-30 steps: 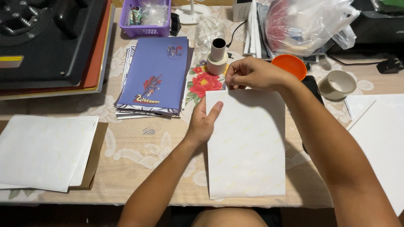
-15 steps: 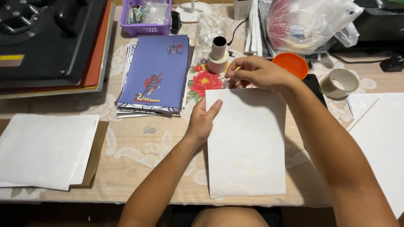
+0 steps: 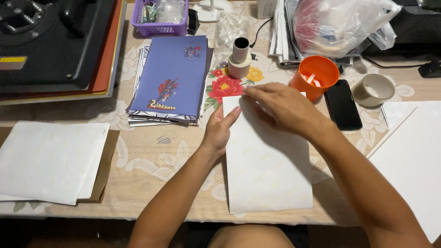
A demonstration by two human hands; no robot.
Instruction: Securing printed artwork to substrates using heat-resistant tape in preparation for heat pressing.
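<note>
White sheet (image 3: 268, 170) lies flat on the patterned tablecloth (image 3: 151, 160), centre front, long side running away from the person, near edge close to the table's front edge.

Left hand (image 3: 219, 131): rests on the sheet's left edge near the upper corner. Fingers extended and together, palm down, pressing flat; nothing grasped.

Right hand (image 3: 280, 108): lies across the sheet's top edge. Fingers slightly curled, tips down at the upper left of the sheet. Whether they pinch the edge or only press on it: cannot tell, since the fingertips hide the contact.

Surroundings:
- Just beyond the sheet's top edge: orange cup (image 3: 316, 76), close to the right hand.
- Right of the cup: black phone (image 3: 342, 104), face up; further right, roll of tape (image 3: 373, 90).
- Beyond the left hand: small upright tape roll (image 3: 240, 59) on the red flower print.
- Left of that: blue printed sheet (image 3: 172, 78) on top of a stack of prints.
- Far left front: stack of white paper (image 3: 50, 158) over a brown sheet, well apart from the hands.
- Back left: black heat press (image 3: 50, 41). Behind the blue sheet: purple basket (image 3: 158, 27).
- Back right: clear plastic bag (image 3: 340, 25).
- Right edge: more large white sheets (image 3: 413, 156).
</note>
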